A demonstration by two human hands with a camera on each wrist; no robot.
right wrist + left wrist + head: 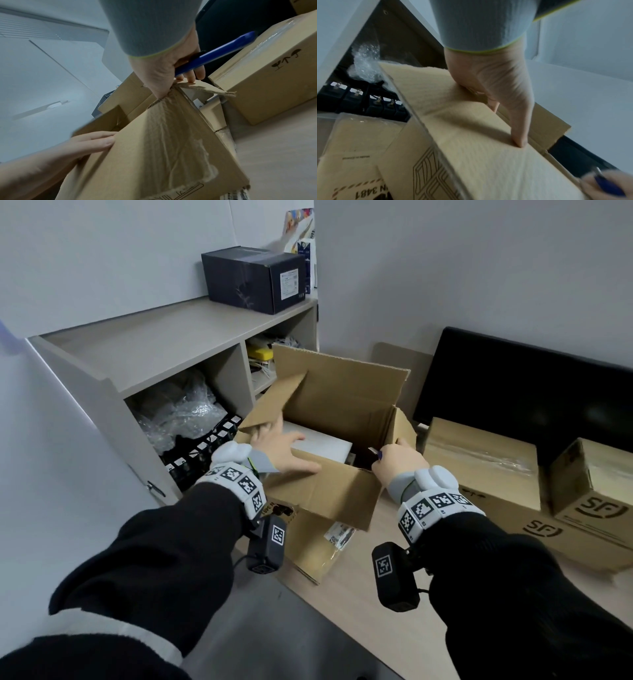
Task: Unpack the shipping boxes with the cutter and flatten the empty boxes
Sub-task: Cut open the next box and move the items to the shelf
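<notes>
While the opened shipping box stands at the desk's left edge beside the shelf unit, its near flap is pressed down by the left hand, fingers straight. The blue cutter is gripped in the right hand's curled fingers at the right flap.

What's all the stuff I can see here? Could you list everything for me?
open box: 1, brown cardboard, desk centre, flaps up
white item: 1, inside the open box
sealed boxes: at least 2, brown, taped, right of the open box
cutter: 1, blue, gripped in the right hand
black box: 1, on top of the shelf unit
shelf unit: 1, beige, left
bubble wrap: 1 clump, clear, in the shelf unit
monitor: 1, black, behind the sealed boxes
left hand: on the near flap
right hand: at the right wall
</notes>
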